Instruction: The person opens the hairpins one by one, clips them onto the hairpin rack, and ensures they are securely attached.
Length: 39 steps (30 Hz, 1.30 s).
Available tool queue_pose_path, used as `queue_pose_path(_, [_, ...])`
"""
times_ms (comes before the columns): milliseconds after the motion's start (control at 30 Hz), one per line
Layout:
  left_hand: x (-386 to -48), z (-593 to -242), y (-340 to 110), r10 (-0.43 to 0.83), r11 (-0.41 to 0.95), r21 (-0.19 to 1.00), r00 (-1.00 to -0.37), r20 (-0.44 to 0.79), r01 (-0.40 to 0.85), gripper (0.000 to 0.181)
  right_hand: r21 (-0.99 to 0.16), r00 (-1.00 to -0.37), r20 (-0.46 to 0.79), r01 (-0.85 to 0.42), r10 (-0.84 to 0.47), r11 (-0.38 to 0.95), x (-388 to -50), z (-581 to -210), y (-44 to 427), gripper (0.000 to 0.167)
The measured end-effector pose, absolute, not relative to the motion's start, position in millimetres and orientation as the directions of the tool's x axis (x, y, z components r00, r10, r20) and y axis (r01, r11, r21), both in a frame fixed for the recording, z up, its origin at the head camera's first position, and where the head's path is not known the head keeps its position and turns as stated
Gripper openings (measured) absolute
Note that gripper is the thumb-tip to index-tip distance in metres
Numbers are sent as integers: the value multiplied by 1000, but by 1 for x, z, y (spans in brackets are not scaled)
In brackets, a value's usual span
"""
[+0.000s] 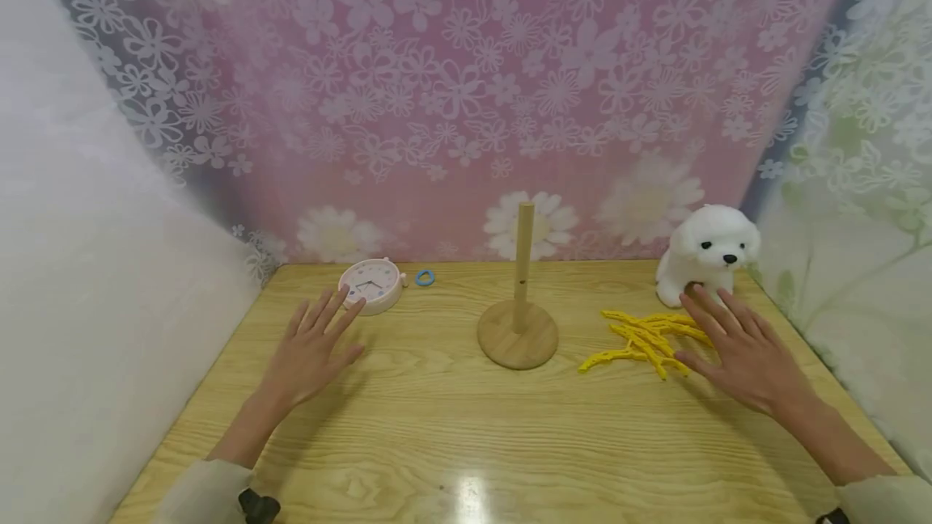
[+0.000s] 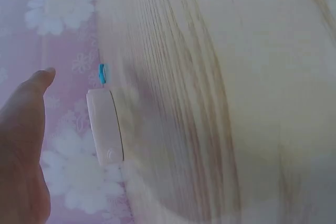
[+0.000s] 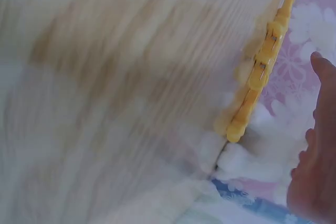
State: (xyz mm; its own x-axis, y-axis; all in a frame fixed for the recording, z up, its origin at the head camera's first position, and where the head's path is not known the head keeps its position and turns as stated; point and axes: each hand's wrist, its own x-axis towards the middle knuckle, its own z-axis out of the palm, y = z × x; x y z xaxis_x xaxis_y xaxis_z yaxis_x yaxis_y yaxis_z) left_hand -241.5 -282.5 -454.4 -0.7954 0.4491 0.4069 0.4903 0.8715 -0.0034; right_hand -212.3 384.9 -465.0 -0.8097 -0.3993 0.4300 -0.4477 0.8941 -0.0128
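Observation:
My left hand point(image 1: 310, 352) hovers over the left of the table with fingers spread, nearest to a pale pink alarm clock point(image 1: 374, 288); its fingertips overlap the clock's edge in the head view. A small blue ring point(image 1: 425, 277) lies beside the clock. On the right, my right hand point(image 1: 750, 354) is spread too, holding nothing, by a pile of yellow branching plastic pieces point(image 1: 644, 340). In the right wrist view these yellow pieces point(image 3: 259, 74) show small metal springs. Behind that hand sits a white plush dog point(image 1: 717, 249). Whether the fingertips touch the dog cannot be told.
A wooden stand point(image 1: 518, 346) with a round base and an upright post is at the middle of the wood-grain table point(image 1: 437, 427). A pink flowered curtain point(image 1: 466, 103) closes off the back, and pale cloth point(image 1: 95, 225) hangs at both sides.

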Motion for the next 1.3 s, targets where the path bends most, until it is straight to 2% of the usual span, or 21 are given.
queue_pose_path(100, [-244,-458,-274,417,870,103,-832,365,482,78,-192,-874,354,-415,-332,889,-211,-468,381,94])
queue_pose_path(200, [-250,-462,-262,397,850,206,-847,353,484,82,-359,-890,337,-423,-307,832,-212,-470,375,95])
queue_pose_path(300, [-259,-467,-247,391,816,286,-844,367,502,85,-494,-889,347,-444,-299,747,-213,-470,368,89])
queue_pose_path(400, [-268,-471,-228,395,779,352,-842,369,519,86,-554,-900,334,-428,-280,714,-214,-469,362,78])
queue_pose_path(600, [-281,-475,-183,397,687,538,-872,287,489,85,-568,-911,323,-403,-256,718,-215,-471,351,54])
queue_pose_path(767, [-284,-476,-150,407,643,650,-900,158,405,86,-587,-908,325,-414,-266,696,-217,-476,339,45])
queue_pose_path(1067, [-295,-489,-110,436,665,633,-894,100,395,88,-560,-910,319,-407,-266,722,-221,-472,316,39])
queue_pose_path(1300, [-299,-497,-88,491,633,623,-861,137,460,92,-529,-910,321,-401,-261,748,-225,-476,309,36])
